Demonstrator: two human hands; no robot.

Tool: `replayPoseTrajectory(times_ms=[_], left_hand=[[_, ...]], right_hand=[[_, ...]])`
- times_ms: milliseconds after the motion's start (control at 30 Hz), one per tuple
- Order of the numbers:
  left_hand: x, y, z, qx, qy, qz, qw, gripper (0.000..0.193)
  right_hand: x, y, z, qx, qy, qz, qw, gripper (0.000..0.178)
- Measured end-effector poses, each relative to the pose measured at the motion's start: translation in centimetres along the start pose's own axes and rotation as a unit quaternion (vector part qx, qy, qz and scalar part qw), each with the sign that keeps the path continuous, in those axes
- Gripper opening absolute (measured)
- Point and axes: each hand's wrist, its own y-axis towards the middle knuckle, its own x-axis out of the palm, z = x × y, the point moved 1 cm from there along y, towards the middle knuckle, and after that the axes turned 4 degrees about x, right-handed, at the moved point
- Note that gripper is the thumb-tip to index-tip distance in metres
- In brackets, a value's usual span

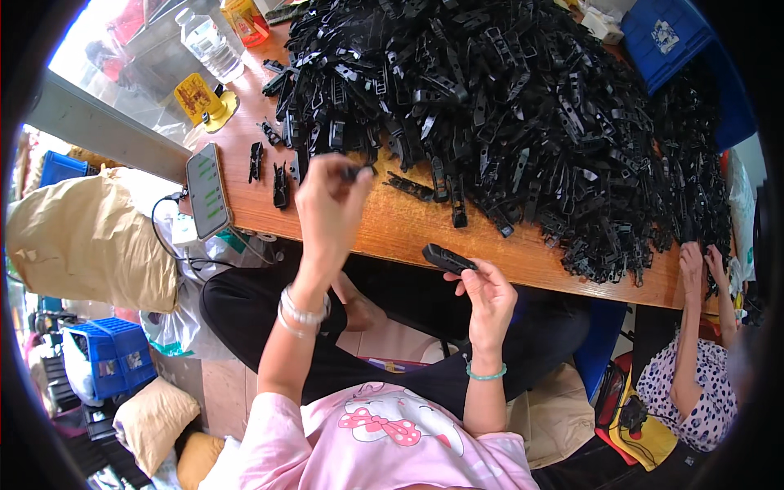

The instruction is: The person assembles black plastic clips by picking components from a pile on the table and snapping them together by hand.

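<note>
- The wooden table (384, 220) bears a vast heap (482, 106) of black clips, sweeping from 11 to 3 o'clock; by its bulk, nearly everything looks left to handle.
- The left hand (328, 204), at 10 o'clock, is raised over the table edge, its forearm rising from 7; blurred thumb and fingers pinch a small dark piece (357, 172).
- The right hand (488, 298), at 4 o'clock, hangs before the edge, forearm rising from 5; thumb and forefinger pinch one black clip (449, 258), its free end toward 10.
- Few loose clips (280, 185) lie apart at 10 o'clock; whether these are finished, I cannot tell.
</note>
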Motion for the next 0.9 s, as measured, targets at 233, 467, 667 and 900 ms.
replayPoseTrajectory(times_ms=[233,467,667,900], left_hand=[[-0.9,-6.6,1.9,-0.054,-0.093,-0.303,0.947,0.037],[-1.9,-7.0,2.9,0.072,-0.069,-0.340,0.935,0.056],[-2.2,-6.6,3.8,-0.035,-0.105,-0.370,0.922,0.059],[-1.1,-7.2,3.7,-0.024,-0.113,-0.333,0.936,0.049]], right_hand=[[0.8,-0.1,-1.6,-0.015,0.050,-0.094,0.994,0.018],[1.3,-0.9,-2.0,-0.044,-0.013,-0.094,0.995,0.017],[1.2,-1.7,-1.8,-0.080,-0.001,-0.044,0.996,0.016],[1.6,-2.1,-1.4,-0.167,-0.086,-0.049,0.981,0.019]])
